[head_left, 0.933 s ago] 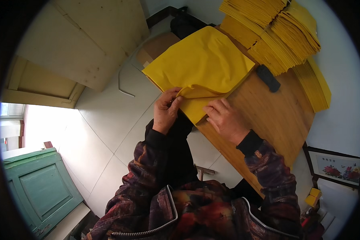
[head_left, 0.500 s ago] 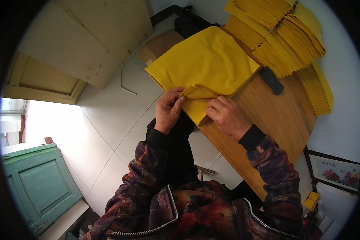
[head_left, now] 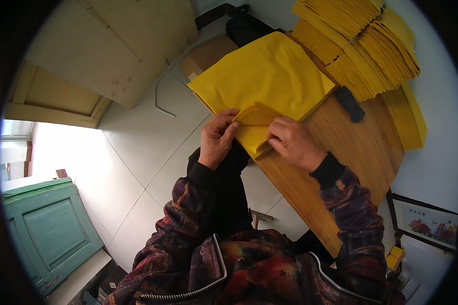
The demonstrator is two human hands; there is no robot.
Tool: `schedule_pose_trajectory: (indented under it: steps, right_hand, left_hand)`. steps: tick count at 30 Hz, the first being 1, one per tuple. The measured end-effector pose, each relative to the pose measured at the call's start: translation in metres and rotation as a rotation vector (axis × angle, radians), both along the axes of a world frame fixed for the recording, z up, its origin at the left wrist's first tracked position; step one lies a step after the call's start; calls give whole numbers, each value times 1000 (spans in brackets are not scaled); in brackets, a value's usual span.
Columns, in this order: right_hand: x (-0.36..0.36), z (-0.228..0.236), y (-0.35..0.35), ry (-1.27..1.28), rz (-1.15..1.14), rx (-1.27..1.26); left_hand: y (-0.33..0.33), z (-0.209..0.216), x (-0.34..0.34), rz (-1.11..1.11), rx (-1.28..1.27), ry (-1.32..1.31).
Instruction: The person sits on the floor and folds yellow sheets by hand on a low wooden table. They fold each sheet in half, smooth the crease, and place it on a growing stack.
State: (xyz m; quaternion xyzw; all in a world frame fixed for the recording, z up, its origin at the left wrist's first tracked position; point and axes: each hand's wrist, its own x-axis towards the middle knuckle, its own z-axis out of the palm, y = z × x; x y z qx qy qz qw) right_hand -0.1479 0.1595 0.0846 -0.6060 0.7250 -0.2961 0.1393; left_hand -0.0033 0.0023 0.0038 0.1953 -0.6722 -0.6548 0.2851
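Observation:
A pile of large yellow sheets (head_left: 264, 66), soft like paper or thin cloth, lies over the table's far-left corner. At its near side the top sheet is folded back into a raised flap (head_left: 259, 113). My left hand (head_left: 218, 138) is closed, its thumb and fingers pinching the flap's left end. On the other side my right hand (head_left: 295, 143) has curled fingers gripping the sheet's edge near the right end of the fold. Its fingertips are partly hidden behind the yellow material.
Stacks of folded yellow pieces (head_left: 364, 51) stand at the far right of the wooden table (head_left: 315, 188). A dark grey oblong pad (head_left: 350, 104) lies beside them. Behind the pile are a cardboard box (head_left: 208, 56) and a black bag (head_left: 244, 28). A green cabinet door (head_left: 56, 236) stands at the left.
The flap between my hands has risen and opened into a clearer fold. My right hand has shifted slightly right, with its fingers more curled at the edge. My left hand keeps its pinch.

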Motion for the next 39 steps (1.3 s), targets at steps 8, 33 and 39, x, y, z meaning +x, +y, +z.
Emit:
schedule_pose_trajectory:
  steps: [8, 33, 39]
  right_hand:
    - [-12, 4, -4, -266, -8, 109]
    - [24, 6, 13, 346, 22, -56]
    - [23, 12, 20, 297, -45, -113]
  left_hand:
    - [-1, 2, 0, -9, 13, 1]
    - [-1, -8, 1, -69, 8, 4]
    - [-3, -6, -2, -40, -111, 55]
